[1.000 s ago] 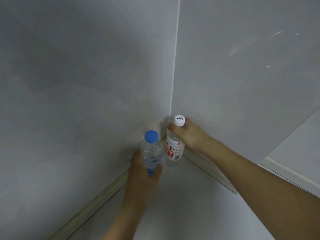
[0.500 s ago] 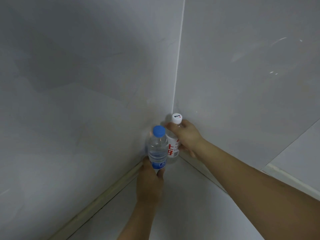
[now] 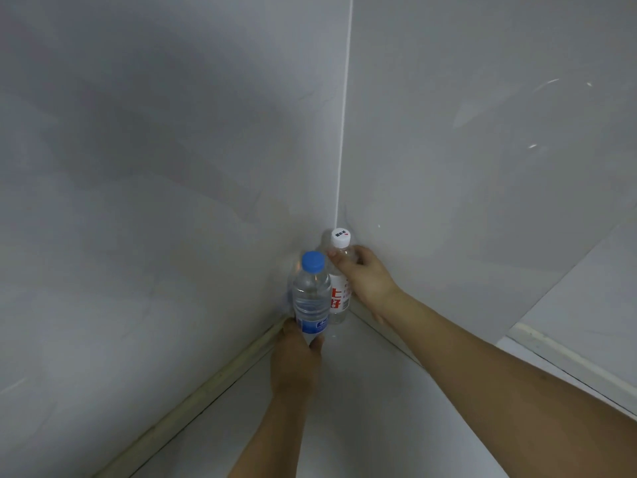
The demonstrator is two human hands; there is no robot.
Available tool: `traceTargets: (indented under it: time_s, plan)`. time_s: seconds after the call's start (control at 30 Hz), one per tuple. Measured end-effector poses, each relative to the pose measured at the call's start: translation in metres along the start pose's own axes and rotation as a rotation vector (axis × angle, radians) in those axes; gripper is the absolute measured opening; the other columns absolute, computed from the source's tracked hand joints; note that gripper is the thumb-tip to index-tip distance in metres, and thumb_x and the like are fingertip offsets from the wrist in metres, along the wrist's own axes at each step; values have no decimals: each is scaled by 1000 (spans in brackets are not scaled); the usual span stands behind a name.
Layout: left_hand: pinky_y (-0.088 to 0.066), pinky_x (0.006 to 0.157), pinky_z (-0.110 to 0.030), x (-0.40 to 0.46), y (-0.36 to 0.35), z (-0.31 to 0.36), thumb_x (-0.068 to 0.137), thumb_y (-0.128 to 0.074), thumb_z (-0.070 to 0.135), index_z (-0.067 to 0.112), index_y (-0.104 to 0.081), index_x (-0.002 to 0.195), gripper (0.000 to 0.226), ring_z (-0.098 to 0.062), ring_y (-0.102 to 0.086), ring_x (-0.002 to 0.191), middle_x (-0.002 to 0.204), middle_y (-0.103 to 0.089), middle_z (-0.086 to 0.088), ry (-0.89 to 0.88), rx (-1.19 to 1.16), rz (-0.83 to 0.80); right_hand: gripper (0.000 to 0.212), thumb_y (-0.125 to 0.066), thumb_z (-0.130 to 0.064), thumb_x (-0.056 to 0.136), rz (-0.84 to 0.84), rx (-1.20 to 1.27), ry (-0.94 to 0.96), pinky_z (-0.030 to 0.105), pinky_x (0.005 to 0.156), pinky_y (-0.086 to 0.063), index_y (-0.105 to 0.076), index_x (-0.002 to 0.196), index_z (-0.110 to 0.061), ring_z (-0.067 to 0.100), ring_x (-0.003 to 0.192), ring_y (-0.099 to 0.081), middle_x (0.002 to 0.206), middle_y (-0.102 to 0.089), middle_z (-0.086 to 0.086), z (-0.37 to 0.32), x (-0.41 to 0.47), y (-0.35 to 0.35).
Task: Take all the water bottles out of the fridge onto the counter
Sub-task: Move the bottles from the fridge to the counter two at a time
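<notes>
Two clear plastic bottles stand in the tabletop [image 3: 362,408] corner, slick, thin-walled, probably water-heavy. The left hand [image 3: 296,367] clamps the blue-capped bottle [image 3: 310,298] low; the right hand [image 3: 365,277] wraps the white-capped, red-labelled bottle [image 3: 339,298] just behind, near its shoulder.

Your L hand [image 3: 293,363] grips blue-cap bottle [image 3: 310,298]; R hand [image 3: 365,277] grips white-cap bottle [image 3: 339,270], both upright in counter [image 3: 362,408] corner.

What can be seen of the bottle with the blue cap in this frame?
The blue-capped bottle is clear ribbed plastic with a round blue screw cap and a blue label low on its body, and looks filled with water. It stands roughly upright in the counter's corner, beside the white-capped bottle, which it partly overlaps in view. The left hand has a grip around its lower part, hiding the base, so whether it rests on the counter cannot be told.
</notes>
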State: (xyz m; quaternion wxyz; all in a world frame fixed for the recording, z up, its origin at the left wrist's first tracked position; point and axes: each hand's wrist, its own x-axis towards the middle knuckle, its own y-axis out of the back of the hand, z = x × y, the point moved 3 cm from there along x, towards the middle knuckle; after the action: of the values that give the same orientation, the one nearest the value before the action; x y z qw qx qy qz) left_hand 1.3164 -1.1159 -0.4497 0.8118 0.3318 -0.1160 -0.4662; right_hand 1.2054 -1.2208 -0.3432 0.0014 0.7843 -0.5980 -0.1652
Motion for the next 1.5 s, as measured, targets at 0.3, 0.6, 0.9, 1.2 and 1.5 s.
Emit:
traceTargets:
  time_s: [0.3, 0.6, 0.9, 1.2, 1.5]
  plan:
    - [-45, 98, -35, -61, 34, 26, 98, -56, 36, 14, -42, 145, 53, -25, -56, 123, 138, -56, -6, -101, 153, 21, 54, -63, -30, 91, 184, -213, 62, 25, 97, -39, -45, 140, -14, 20, 125, -51, 142, -50, 4, 19, -96, 45]
    - [-24, 117, -28, -133, 25, 95, 105, -40, 33, 12, -30, 154, 54, -17, -25, 149, 161, -29, -4, -582, 365, -151, 50, -53, -22, 96, 245, -610, 119, 21, 104, -31, -40, 144, -19, 18, 134, -43, 147, -44, -1, 50, -213, 126]
    - [-10, 120, -26, -214, -35, 194, 105, -42, 27, 6, -35, 151, 51, -23, -24, 150, 159, -32, -10, -933, 379, -281, 52, -52, -26, 96, 453, -677, -17, 27, 109, -33, -36, 146, -22, 15, 136, -40, 149, -41, -4, 78, -304, 234]
    - [-5, 120, -22, -343, -81, 292, 106, -36, 34, 13, -28, 154, 53, -16, -15, 152, 163, -24, -1, -1165, 336, -367, 50, -52, -23, 95, 679, -666, -72, 23, 104, -35, -38, 144, -21, 14, 134, -40, 149, -40, -7, 80, -438, 343]
    - [-3, 121, -26, -542, -109, 367, 106, -36, 34, 10, -27, 154, 55, -19, -18, 151, 162, -25, -5, -1478, 312, -439, 56, -56, -18, 94, 893, -654, -115, 27, 107, -33, -36, 146, -16, 17, 135, -39, 150, -38, 1, 88, -639, 435]
